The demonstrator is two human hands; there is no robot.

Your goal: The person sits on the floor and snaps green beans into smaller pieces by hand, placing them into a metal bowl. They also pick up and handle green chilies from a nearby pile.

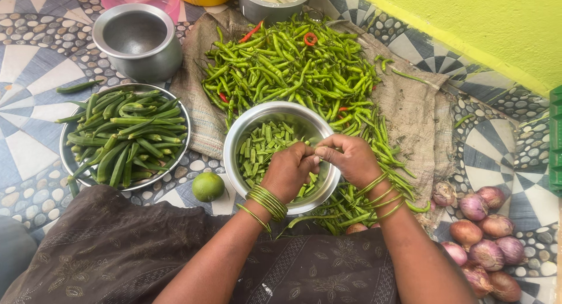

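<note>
a person's left hand (288, 169) and right hand (349, 157) are meeting over a steel bowl (257, 114) of cut green pieces (260, 149) on a patterned floor (35, 52).

both hands are pinching closed on one small green piece at the fingertips, above the bowl's near rim; what it is cannot be told. chilli juice on bare skin is a likely hazard with the chilli heap (293, 67) just behind, and the bowl, sitting partly on the sacking (410, 108), could be tipping if pressed. okra is filling a plate (66, 141) at left.
</note>
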